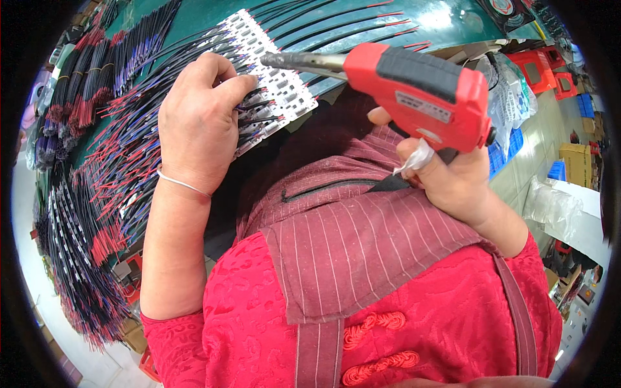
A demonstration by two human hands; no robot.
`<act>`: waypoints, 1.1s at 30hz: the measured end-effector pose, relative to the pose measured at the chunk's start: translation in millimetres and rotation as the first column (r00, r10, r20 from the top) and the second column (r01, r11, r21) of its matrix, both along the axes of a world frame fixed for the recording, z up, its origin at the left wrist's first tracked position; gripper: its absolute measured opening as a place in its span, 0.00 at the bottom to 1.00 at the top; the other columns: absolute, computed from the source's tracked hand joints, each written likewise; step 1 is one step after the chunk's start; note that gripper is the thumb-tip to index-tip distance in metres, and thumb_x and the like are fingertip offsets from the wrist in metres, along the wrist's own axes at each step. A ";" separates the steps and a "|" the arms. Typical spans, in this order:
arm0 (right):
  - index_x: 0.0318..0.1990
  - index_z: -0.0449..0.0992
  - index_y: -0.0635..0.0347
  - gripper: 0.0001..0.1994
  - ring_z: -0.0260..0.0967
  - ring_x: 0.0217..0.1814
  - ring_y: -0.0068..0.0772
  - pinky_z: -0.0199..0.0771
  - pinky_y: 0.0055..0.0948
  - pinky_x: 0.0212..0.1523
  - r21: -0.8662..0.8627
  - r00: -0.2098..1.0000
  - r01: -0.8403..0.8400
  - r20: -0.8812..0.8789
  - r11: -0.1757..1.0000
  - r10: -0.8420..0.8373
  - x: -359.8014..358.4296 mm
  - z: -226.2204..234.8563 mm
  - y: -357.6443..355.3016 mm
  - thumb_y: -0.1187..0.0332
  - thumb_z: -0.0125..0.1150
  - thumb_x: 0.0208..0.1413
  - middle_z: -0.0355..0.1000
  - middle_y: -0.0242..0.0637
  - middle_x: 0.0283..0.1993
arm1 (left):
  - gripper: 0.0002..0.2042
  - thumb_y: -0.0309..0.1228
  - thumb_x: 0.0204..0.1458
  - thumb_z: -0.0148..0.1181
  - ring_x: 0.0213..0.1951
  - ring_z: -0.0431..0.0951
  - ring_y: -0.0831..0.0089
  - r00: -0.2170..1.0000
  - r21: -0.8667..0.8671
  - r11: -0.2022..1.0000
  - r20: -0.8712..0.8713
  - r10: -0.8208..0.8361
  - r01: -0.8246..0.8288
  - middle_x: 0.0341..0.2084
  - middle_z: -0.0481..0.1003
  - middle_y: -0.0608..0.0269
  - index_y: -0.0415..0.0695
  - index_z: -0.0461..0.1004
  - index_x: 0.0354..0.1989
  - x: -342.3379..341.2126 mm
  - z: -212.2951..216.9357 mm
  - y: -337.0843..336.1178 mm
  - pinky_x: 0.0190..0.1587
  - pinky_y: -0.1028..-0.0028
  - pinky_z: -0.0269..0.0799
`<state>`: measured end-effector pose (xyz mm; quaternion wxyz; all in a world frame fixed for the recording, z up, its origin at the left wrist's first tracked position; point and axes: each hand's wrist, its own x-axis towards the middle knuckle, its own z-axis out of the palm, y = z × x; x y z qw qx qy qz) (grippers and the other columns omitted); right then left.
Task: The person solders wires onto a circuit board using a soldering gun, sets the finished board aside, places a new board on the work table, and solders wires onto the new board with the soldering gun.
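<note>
A red and black soldering gun [414, 87] is in my right hand [456, 174], whose fingers wrap its grip. A scrap of white wrapping covers one finger. The gun's dark tip [284, 60] points left, over a white panel [284, 90] of small parts with wires attached. At the panel's left side my left hand [200, 113] is closed, thumb and forefinger pinched together by the wire ends. Black wires [139, 129] with red and blue ends lie beneath that hand. What its fingertips hold is too small to make out.
Bundled wires [84, 84] lie on the green table [433, 22] at the far left, and another bundle [77, 258] hangs over the near left edge. Red bins [533, 68], a clear plastic bag [508, 94] and a cardboard box [576, 161] stand to the right.
</note>
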<state>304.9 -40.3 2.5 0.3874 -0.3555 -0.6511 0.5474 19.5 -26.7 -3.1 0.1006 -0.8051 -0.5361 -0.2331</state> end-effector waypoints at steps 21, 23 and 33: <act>0.55 0.70 0.65 0.15 0.74 0.43 0.22 0.76 0.23 0.41 -0.074 0.989 -0.074 -0.131 0.995 0.064 12.5 -7.0 -1.9 0.75 0.58 0.61 0.74 0.42 0.53 | 0.16 0.12 0.43 0.60 0.41 0.77 0.63 0.989 -0.039 0.999 0.144 -0.023 0.029 0.41 0.74 0.56 0.40 0.78 0.42 -14.4 7.3 -15.9 0.44 0.70 0.74; 0.54 0.71 0.64 0.15 0.73 0.40 0.18 0.73 0.19 0.34 -0.077 0.995 -0.059 -0.080 0.995 0.052 11.7 -6.5 -1.5 0.75 0.58 0.61 0.75 0.41 0.52 | 0.16 0.13 0.45 0.61 0.39 0.77 0.64 0.986 0.013 1.000 0.167 -0.026 0.024 0.39 0.75 0.56 0.41 0.79 0.43 -9.6 9.6 -20.6 0.43 0.71 0.73; 0.54 0.72 0.62 0.14 0.69 0.32 0.14 0.68 0.17 0.27 -0.081 0.991 0.013 -0.129 0.997 -0.024 10.4 -4.6 -9.1 0.73 0.60 0.60 0.76 0.38 0.51 | 0.29 0.11 0.34 0.56 0.30 0.70 0.65 0.998 0.146 0.989 0.063 -0.006 -0.003 0.27 0.65 0.62 0.43 0.77 0.51 9.6 15.5 -23.1 0.32 0.66 0.71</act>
